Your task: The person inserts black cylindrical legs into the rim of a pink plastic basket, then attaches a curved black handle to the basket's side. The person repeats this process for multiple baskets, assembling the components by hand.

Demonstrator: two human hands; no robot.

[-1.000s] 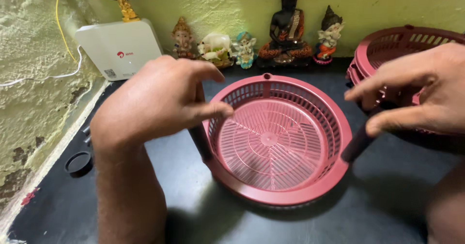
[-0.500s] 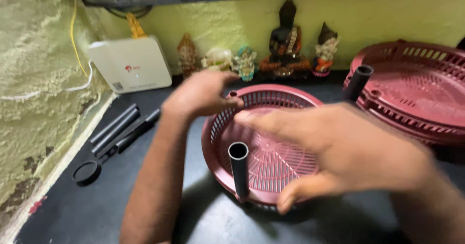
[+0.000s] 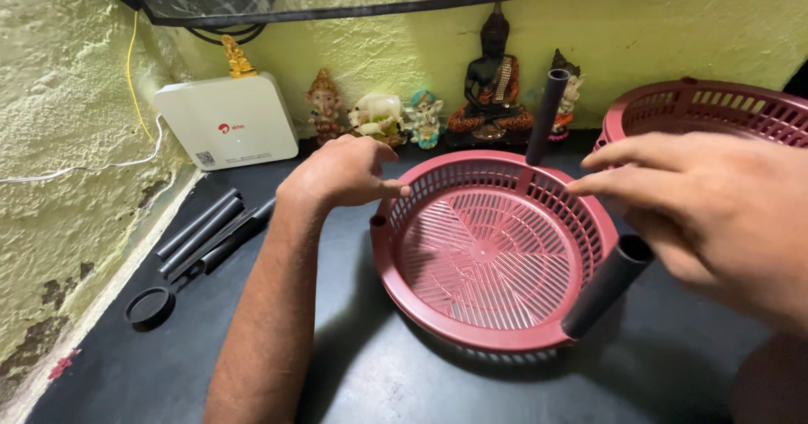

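Observation:
A round red slotted basket (image 3: 471, 331) sits on the dark counter in front of me. My left hand (image 3: 341, 172) rests on its back-left rim with the fingers curled onto the edge, beside an empty socket (image 3: 378, 220). One black tube (image 3: 545, 117) stands in the far rim. A second black tube (image 3: 602, 289) leans out from the front-right rim. My right hand (image 3: 707, 214) hovers just above that tube's top end, fingers stretched toward the rim and holding nothing that I can see.
Several loose black tubes (image 3: 206, 230) and a black ring cap (image 3: 150, 306) lie at the left. A white box (image 3: 229, 121) and small figurines (image 3: 421, 113) line the back wall. A stack of red baskets (image 3: 707, 108) stands at the right.
The basket has turned: the tube that stood at its front now sits at the front right. My right hand has swung from over the basket back to the right.

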